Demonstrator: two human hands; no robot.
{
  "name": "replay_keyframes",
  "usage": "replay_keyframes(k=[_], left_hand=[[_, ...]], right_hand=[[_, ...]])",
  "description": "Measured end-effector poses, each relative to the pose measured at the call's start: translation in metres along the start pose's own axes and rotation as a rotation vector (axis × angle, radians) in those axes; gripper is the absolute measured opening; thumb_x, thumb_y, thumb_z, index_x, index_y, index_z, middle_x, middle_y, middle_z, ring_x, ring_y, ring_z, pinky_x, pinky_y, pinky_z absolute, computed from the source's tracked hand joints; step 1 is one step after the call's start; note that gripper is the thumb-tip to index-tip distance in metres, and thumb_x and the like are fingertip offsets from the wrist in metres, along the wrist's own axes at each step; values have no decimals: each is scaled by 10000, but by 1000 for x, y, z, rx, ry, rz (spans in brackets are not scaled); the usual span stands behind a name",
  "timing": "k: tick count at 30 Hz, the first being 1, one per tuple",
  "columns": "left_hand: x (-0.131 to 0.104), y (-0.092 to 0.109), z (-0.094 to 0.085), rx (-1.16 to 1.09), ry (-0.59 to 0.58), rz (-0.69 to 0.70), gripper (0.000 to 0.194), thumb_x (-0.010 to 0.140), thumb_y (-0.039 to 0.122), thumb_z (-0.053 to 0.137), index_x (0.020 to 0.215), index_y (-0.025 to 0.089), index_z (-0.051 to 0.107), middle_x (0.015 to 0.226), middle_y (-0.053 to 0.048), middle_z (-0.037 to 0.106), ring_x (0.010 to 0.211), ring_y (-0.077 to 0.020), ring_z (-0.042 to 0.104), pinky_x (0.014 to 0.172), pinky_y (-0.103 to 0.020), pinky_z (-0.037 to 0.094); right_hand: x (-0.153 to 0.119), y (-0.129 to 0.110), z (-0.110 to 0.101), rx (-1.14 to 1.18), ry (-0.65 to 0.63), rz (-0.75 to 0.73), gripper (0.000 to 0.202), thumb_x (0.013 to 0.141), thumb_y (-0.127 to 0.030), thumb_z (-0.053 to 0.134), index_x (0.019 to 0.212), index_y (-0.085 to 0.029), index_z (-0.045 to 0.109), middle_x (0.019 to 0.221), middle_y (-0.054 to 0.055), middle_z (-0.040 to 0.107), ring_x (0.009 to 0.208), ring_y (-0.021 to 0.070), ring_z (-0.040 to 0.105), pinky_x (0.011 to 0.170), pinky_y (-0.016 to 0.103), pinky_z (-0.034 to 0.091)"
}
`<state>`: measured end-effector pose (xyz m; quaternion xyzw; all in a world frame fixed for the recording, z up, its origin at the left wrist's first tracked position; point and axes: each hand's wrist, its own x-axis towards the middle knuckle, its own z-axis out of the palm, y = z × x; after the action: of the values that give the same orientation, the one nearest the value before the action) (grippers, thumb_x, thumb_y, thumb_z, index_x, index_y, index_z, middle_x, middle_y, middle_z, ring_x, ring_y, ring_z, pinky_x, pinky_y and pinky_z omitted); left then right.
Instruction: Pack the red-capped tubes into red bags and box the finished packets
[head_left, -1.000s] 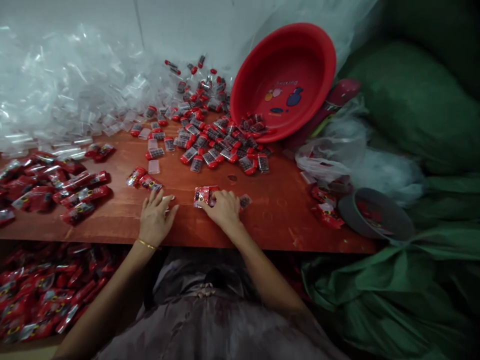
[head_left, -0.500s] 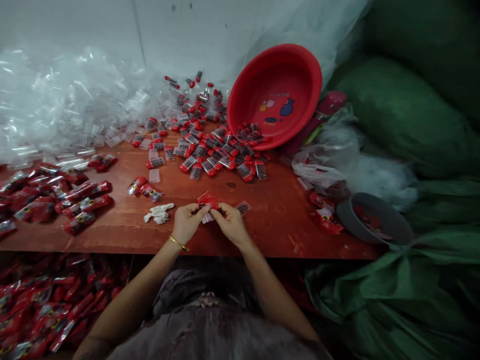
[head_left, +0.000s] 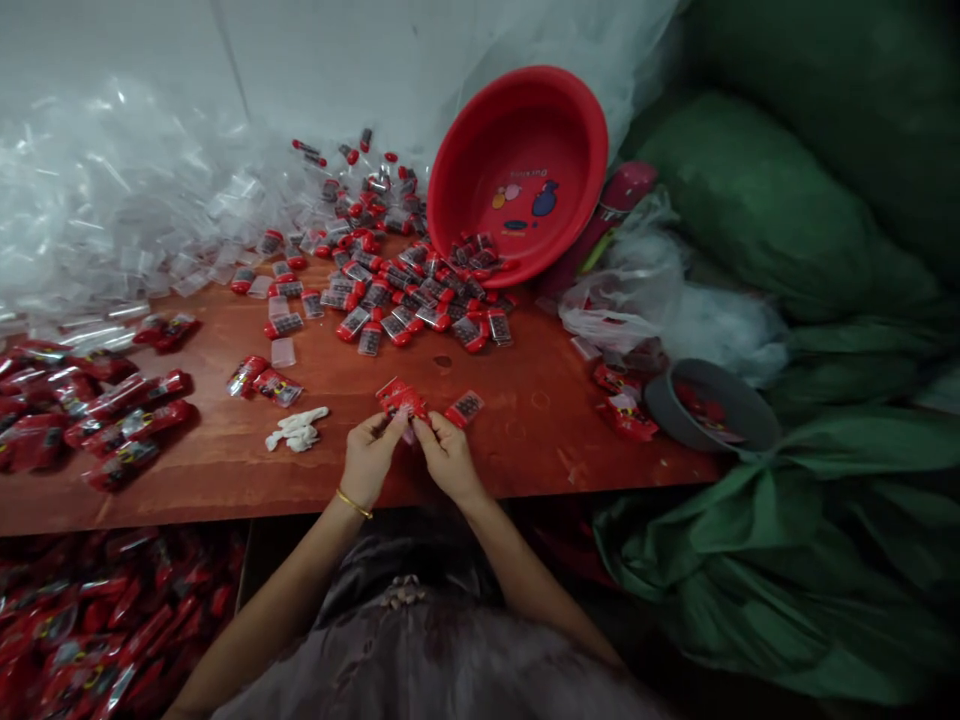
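Near the table's front edge, my left hand [head_left: 369,455] and my right hand [head_left: 451,460] are close together, both pinching a red printed packet [head_left: 401,397] between thumbs and fingers. A gold bracelet circles my left wrist. Just beyond my right hand lies a small clear case with a red end and dark contents [head_left: 464,408]. White crumpled pieces [head_left: 298,430] rest left of my left hand. Farther back is a pile of similar red-capped cases [head_left: 405,290]. Two wrapped red packets [head_left: 264,381] lie to the left.
A red basin [head_left: 517,170] leans behind the pile. Clear plastic sleeves [head_left: 135,190] heap at the back left, wrapped red packets [head_left: 112,410] at the left. A grey bowl [head_left: 709,410] and green sacks [head_left: 772,560] stand at the right.
The whole view has shifted, so the table items appear farther left. The red packet between my hands now shows more of its surface and is tilted differently.
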<state>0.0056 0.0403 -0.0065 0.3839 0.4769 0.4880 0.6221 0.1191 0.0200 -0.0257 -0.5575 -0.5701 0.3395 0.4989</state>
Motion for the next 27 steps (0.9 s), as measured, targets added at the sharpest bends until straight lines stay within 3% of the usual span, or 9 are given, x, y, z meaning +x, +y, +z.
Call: replay_keyframes(k=[5, 10, 12, 14, 17, 19, 22, 24, 27], left_hand=[[-1, 9, -4, -162, 45, -264, 384, 403, 357, 854, 636, 128, 652, 617, 0, 646, 562, -91, 566, 608, -225, 480], [-1, 11, -5, -120, 70, -284, 421, 386, 403, 855, 610, 127, 628, 593, 8, 633, 522, -77, 560, 539, -202, 479], [0, 11, -6, -94, 87, -230, 430, 375, 419, 854, 588, 124, 624, 563, 21, 612, 498, -62, 533, 515, -187, 467], [2, 11, -7, -92, 113, -198, 430, 374, 424, 853, 575, 124, 619, 542, 33, 591, 487, -55, 516, 510, -185, 466], [5, 10, -10, -143, 120, -280, 429, 391, 405, 857, 615, 129, 615, 567, 29, 606, 500, -68, 544, 533, -203, 483], [6, 8, -11, -189, 103, -365, 419, 420, 384, 857, 633, 138, 593, 599, 15, 630, 525, -89, 582, 543, -217, 491], [4, 6, -11, -229, 67, -451, 394, 478, 371, 844, 655, 152, 569, 644, -9, 660, 590, -136, 641, 545, -231, 491], [2, 6, -12, -241, 55, -480, 372, 521, 371, 828, 690, 155, 578, 676, -23, 677, 630, -154, 661, 554, -234, 491], [-2, 8, -15, -257, 57, -490, 333, 576, 364, 803, 729, 154, 594, 698, -32, 688, 646, -157, 668, 573, -237, 493]], right_hand=[[5, 3, -5, -84, -87, -28, 241, 860, -358, 444, 698, -208, 541, 592, -19, 512, 553, 125, 443, 539, 239, 376], [7, 11, -20, -95, -171, -32, 261, 875, -376, 445, 745, -199, 586, 623, -25, 555, 567, 116, 491, 541, 223, 394], [7, 16, -39, -159, -133, -22, 277, 894, -382, 413, 805, -200, 602, 684, -9, 600, 627, 129, 550, 594, 235, 430], [9, 20, -62, -319, -10, 9, 284, 905, -375, 387, 881, -202, 611, 782, 24, 646, 719, 156, 596, 668, 269, 460], [15, 23, -94, -690, 100, 53, 228, 857, -295, 454, 965, -180, 619, 878, 79, 672, 803, 210, 603, 735, 337, 476], [21, 23, -106, -874, 2, -35, 330, 802, -172, 468, 1109, -164, 590, 1089, 118, 646, 976, 246, 571, 835, 383, 457], [30, 22, -109, -958, -275, -211, 571, 739, -96, 480, 1303, -186, 466, 1375, 91, 479, 1227, 257, 418, 986, 427, 364], [35, 24, -107, -953, -395, -245, 578, 743, -134, 511, 1315, -184, 453, 1371, 88, 487, 1239, 255, 408, 1018, 439, 323], [37, 29, -106, -955, -428, -254, 459, 787, -217, 543, 1244, -172, 519, 1285, 102, 559, 1158, 260, 473, 1013, 448, 306]])
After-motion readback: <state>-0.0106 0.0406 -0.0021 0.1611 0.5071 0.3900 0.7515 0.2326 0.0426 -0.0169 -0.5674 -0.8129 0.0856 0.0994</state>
